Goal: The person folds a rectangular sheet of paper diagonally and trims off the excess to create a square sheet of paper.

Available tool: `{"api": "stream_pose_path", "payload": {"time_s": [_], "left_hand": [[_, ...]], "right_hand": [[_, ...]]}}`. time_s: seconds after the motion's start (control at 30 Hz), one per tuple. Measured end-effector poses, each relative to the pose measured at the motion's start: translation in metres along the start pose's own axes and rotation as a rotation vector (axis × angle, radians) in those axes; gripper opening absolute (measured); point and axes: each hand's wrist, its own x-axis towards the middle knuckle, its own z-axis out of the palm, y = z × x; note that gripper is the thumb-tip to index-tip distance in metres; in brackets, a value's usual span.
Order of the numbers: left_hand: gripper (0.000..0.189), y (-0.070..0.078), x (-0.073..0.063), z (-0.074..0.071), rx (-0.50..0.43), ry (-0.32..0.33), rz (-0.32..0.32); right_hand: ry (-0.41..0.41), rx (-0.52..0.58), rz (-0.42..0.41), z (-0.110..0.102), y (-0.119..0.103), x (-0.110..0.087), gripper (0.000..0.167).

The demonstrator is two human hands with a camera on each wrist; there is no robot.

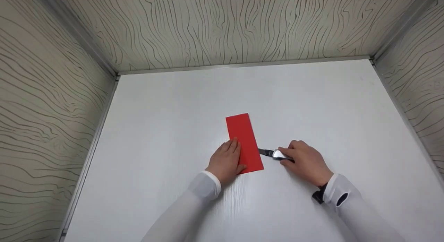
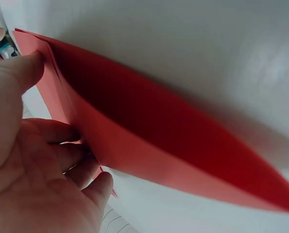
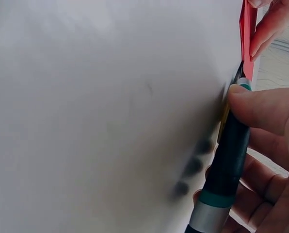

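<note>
A folded sheet of red paper [image 1: 248, 141] lies lengthwise near the middle of the white table. My left hand [image 1: 224, 160] rests on its left side, fingers extended and thumb spread near the bottom corner. In the left wrist view the layers of the red paper [image 2: 135, 145] gape apart at one end. My right hand [image 1: 307, 162] grips a utility knife [image 3: 229, 155] with a dark body, teal bands and a silver end, thumb along its top. The knife's blade [image 1: 264, 152] points left and meets the paper's right edge, its tip hidden at the paper.
The white table [image 1: 166, 110] has a metal-edged frame. Panels with a wood-grain pattern [image 1: 208, 30] rise behind it and on both sides. A black band [image 1: 319, 194] circles the right wrist at the sleeve cuff.
</note>
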Motion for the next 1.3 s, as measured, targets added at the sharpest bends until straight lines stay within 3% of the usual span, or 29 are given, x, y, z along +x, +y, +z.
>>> {"api": "stream_pose_path", "payload": {"time_s": [0.3, 0.77, 1.3], "left_hand": [[0.089, 0.000, 0.001, -0.002, -0.034, -0.014, -0.010], [0.081, -0.003, 0.001, 0.002, -0.043, 0.004, 0.001], [0.075, -0.001, -0.001, 0.001, -0.028, 0.040, 0.073]], "right_hand": [[-0.004, 0.009, 0.069, -0.004, 0.008, -0.001, 0.046], [-0.009, 0.010, 0.059, 0.001, 0.003, 0.001, 0.046], [-0.020, -0.009, 0.026, 0.005, -0.010, 0.002, 0.045]]}}
